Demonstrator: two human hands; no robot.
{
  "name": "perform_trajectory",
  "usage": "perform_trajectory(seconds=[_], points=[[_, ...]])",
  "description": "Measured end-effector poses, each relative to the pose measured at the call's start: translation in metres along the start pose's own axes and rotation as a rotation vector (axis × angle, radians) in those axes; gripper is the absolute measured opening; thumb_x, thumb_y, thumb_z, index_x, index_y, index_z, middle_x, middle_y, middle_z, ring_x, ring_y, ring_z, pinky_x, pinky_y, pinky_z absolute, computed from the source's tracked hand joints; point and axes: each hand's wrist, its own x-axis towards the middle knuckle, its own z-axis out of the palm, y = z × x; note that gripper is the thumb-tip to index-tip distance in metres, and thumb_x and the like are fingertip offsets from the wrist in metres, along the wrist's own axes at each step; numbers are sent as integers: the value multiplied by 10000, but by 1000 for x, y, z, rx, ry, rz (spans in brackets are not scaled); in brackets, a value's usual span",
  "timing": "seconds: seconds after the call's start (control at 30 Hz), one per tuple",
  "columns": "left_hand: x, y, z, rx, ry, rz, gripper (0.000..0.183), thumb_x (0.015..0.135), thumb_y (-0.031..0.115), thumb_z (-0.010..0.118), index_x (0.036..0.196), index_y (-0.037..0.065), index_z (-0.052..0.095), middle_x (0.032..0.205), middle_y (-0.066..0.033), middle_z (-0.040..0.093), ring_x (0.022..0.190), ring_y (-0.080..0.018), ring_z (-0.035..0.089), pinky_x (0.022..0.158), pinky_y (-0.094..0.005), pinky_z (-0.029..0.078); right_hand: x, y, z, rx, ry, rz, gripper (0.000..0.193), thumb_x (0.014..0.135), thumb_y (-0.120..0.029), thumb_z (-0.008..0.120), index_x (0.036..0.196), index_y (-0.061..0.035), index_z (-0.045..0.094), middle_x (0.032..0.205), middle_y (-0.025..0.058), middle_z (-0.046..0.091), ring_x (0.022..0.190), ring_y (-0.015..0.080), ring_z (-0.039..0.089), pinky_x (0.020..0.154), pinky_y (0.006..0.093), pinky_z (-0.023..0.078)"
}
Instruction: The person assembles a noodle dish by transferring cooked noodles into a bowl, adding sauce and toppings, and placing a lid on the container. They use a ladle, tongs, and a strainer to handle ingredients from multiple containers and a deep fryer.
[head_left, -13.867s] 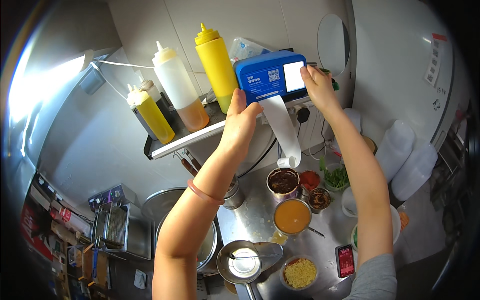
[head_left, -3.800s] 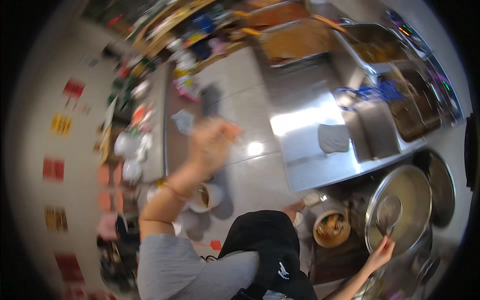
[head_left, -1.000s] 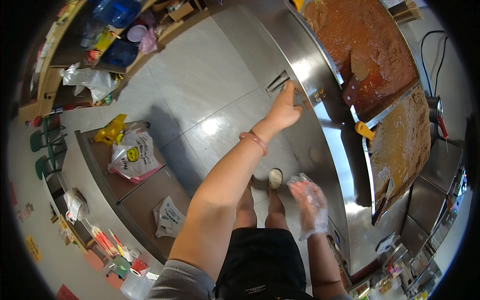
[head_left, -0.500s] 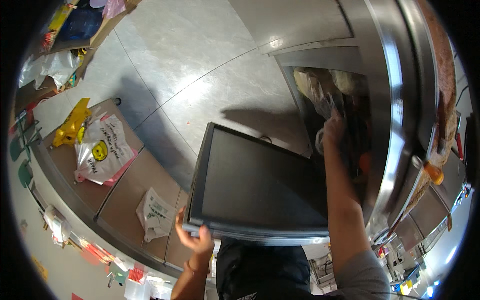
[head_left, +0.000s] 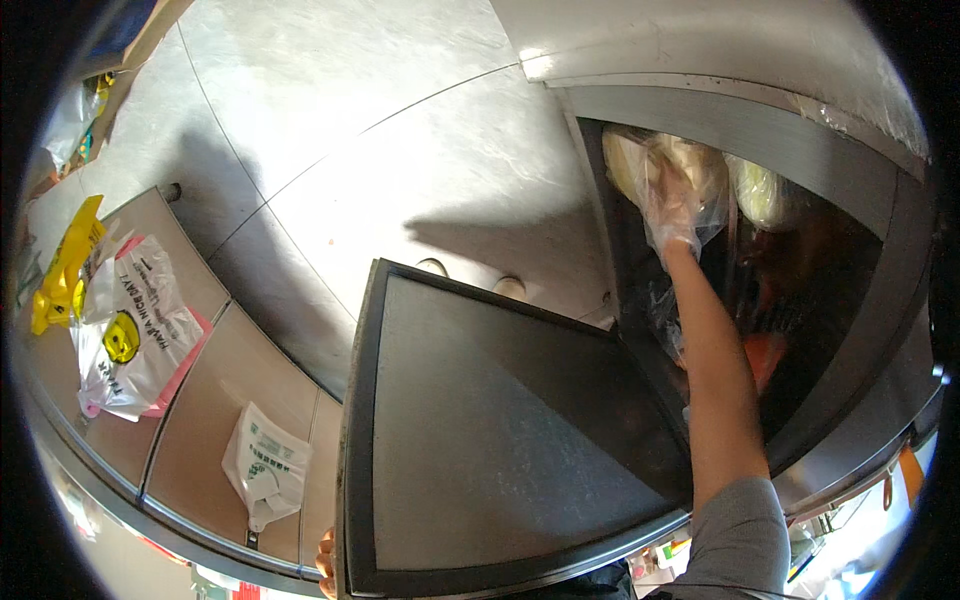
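My left hand [head_left: 326, 562] holds the grey, black-rimmed door [head_left: 470, 420]; gloved right hand [head_left: 676, 195] at pale, plastic-wrapped bundle [head_left: 623, 162], can't tell if gripped.

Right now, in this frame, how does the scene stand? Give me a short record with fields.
Left hand: fingers at the outer edge of the open door; rest hidden
Right hand: gloved, inside the cabinet, at a pale bundle; grip unclear
Also inside: pale green wrapped item; orange-red item, kind unclear
Left side: white bag with yellow smiley, smaller white bag, both on a brown surface
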Motion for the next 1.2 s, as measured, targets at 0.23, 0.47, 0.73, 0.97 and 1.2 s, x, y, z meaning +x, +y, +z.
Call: perform_trajectory(seconds=[0.23, 0.47, 0.73, 0.97, 1.2], points=[[19, -9, 13, 8, -14, 14, 789, 878, 598, 575, 1360, 7, 375, 1331, -199, 507, 1239, -333, 510, 1013, -527, 448, 88, 96, -21, 1660, -776, 457, 641, 991, -471, 468, 1494, -87, 366, 1360, 179, 559, 1237, 288, 543, 1038, 380, 424], [34, -26, 27, 20, -11, 9, 766, 882, 581, 573, 1353, 6, 389, 1326, -197, 514, 1231, -331, 516, 1010, -519, 449, 130, 86, -7, 1672, -740, 386, 585, 1003, -443, 444, 1451, -69, 410, 1357, 180, 558, 1233, 286, 543, 1042, 383, 419], [50, -38, 24, 11, -24, -15, 740, 887, 561, 572, 1344, 4, 405, 1320, -195, 522, 1221, -329, 523, 1007, -511, 451, 121, 91, 4, 1766, -922, 331, 531, 1016, -411, 418, 1401, -48, 460, 1353, 181, 558, 1229, 284, 543, 1046, 387, 413], [60, -33, 18, 4, -36, -19, 717, 892, 544, 571, 1337, 3, 419, 1315, -193, 529, 1213, -327, 529, 1004, -504, 452, 87, 72, -70, 1588, -654, 522, 496, 1028, -383, 395, 1358, -29, 504, 1349, 181, 558, 1226, 282, 543, 1050, 390, 408], [66, -41, 18, -6, -45, -25, 695, 896, 527, 570, 1329, 2, 433, 1310, -191, 536, 1205, -325, 535, 1002, -497, 453, 112, 98, 9, 1556, -1044, 323, 475, 1040, -355, 372, 1315, -10, 547, 1346, 182, 557, 1223, 280, 543, 1054, 394, 403]])
